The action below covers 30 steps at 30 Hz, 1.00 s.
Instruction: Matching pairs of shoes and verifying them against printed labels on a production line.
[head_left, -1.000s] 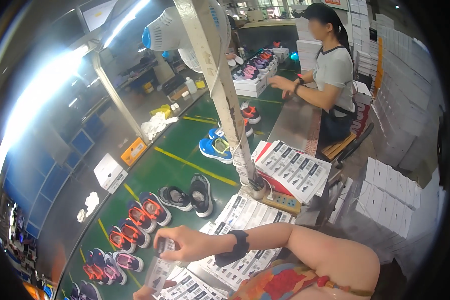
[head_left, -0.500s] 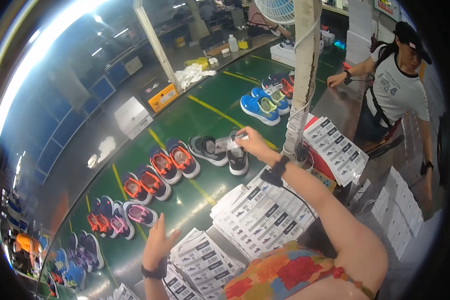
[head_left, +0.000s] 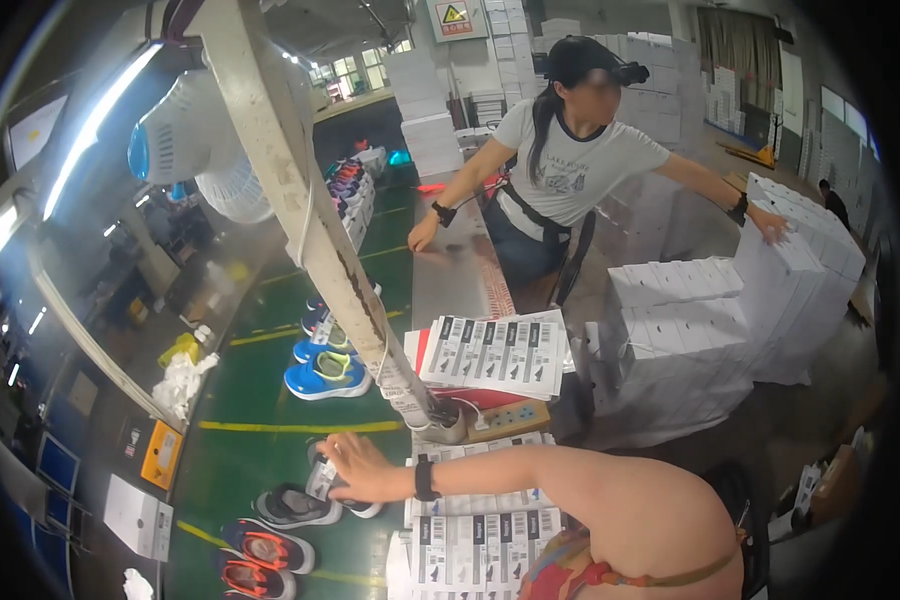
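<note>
My right hand (head_left: 360, 468) is over a pair of dark grey sneakers (head_left: 297, 505) on the green belt, palm down with its fingers spread. Beneath and beside those fingers, a small whitish label (head_left: 322, 478) rests across the pair; the hand partly covers it and the second shoe. Just nearer stands a navy and orange pair (head_left: 268, 549). Farther along the belt is a blue sneaker (head_left: 327, 375) with lime lining, with others behind it. My left hand is out of the picture.
A worn white post (head_left: 320, 200) rises beside my right hand, with a power strip (head_left: 505, 418) at its foot. Printed label sheets (head_left: 495, 352) lie stacked right of it. Across the bench, a co-worker (head_left: 570, 160) reaches toward white shoe boxes (head_left: 785, 260).
The view has swung to the right, and my left hand has gone out of it. My right hand has let go of the label, its pinched fingers now spread over the grey pair.
</note>
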### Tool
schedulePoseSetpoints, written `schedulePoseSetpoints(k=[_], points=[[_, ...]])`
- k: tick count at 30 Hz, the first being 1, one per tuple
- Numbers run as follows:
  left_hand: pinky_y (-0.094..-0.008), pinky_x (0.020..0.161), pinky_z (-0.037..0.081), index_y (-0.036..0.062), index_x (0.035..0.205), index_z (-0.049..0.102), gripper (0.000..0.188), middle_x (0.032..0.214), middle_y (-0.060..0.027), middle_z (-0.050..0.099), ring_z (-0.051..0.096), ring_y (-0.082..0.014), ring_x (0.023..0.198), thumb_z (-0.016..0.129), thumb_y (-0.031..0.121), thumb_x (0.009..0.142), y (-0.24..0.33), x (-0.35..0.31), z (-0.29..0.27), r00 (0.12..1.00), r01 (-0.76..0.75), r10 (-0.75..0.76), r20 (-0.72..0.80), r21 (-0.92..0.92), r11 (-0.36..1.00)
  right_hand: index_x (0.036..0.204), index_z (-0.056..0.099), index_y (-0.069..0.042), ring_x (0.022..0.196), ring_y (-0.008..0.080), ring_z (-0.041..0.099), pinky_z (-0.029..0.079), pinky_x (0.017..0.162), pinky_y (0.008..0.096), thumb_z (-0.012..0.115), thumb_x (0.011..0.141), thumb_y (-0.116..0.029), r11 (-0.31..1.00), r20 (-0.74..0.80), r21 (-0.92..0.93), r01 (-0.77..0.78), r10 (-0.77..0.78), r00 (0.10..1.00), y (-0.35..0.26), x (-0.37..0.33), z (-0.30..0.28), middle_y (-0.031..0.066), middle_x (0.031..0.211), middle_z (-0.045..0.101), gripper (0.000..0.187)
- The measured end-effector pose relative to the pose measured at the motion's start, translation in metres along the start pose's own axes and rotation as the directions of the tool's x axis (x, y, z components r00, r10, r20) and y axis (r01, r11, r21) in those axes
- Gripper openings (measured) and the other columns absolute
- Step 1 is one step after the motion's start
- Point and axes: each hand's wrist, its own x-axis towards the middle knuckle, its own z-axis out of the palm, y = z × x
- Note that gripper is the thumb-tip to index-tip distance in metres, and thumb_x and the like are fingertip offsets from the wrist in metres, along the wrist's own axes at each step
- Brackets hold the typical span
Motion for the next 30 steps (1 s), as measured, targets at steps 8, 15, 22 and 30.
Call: schedulePoseSetpoints(k=[8, 15, 22, 30], points=[[-0.0499, 0.097, 0.045, 0.0080, 0.150, 0.031, 0.083, 0.133, -0.0311, 0.046, 0.044, -0.0481, 0.124, 0.074, 0.021, 0.081, -0.069, -0.028, 0.031, 0.980, -0.142, 0.085, -0.179, -0.340, 0.930, 0.110, 0.055, -0.010, 0.106, 0.0356, 0.051, 0.051, 0.075, 0.0426, 0.060, 0.080, -0.011, 0.936, 0.420, -0.137, 0.325, -0.243, 0.875, -0.002, -0.023, 0.046, 0.0140, 0.110, 0.056, 0.031], [-0.0519, 0.099, 0.043, 0.0005, 0.105, 0.062, 0.045, 0.139, -0.0266, 0.045, 0.046, -0.0464, 0.125, 0.077, 0.034, 0.078, -0.063, 0.006, 0.118, 0.902, 0.018, -0.227, -0.368, -0.492, 0.870, 0.105, 0.060, -0.009, 0.098, 0.0322, 0.056, 0.052, 0.074, 0.0445, 0.064, 0.074, -0.009, 0.918, 0.358, -0.311, 0.246, -0.127, 0.925, -0.001, 0.036, 0.034, 0.0129, 0.112, 0.057, 0.031], [-0.0552, 0.096, 0.036, 0.0035, 0.103, 0.066, 0.050, 0.129, -0.0193, 0.048, 0.041, -0.0405, 0.125, 0.076, 0.042, 0.072, -0.122, 0.011, 0.132, 0.883, 0.292, -0.311, -0.352, -0.108, 0.950, 0.121, 0.053, -0.004, 0.106, 0.0365, 0.053, 0.047, 0.089, 0.0449, 0.077, 0.075, -0.020, 0.878, 0.438, 0.252, 0.407, -0.478, 0.762, -0.080, 0.042, 0.010, 0.0164, 0.111, 0.056, 0.054], [-0.0529, 0.093, 0.042, 0.0034, 0.126, 0.048, 0.071, 0.119, -0.0240, 0.055, 0.050, -0.0436, 0.116, 0.080, 0.034, 0.071, -0.004, 0.081, 0.036, 0.938, -0.227, -0.041, -0.345, -0.698, 0.679, 0.145, 0.034, -0.015, 0.113, 0.0463, 0.055, 0.040, 0.096, 0.0580, 0.078, 0.076, -0.035, 0.834, 0.699, 0.233, 0.499, -0.501, 0.510, -0.156, 0.047, 0.147, 0.0266, 0.111, 0.061, 0.084]])
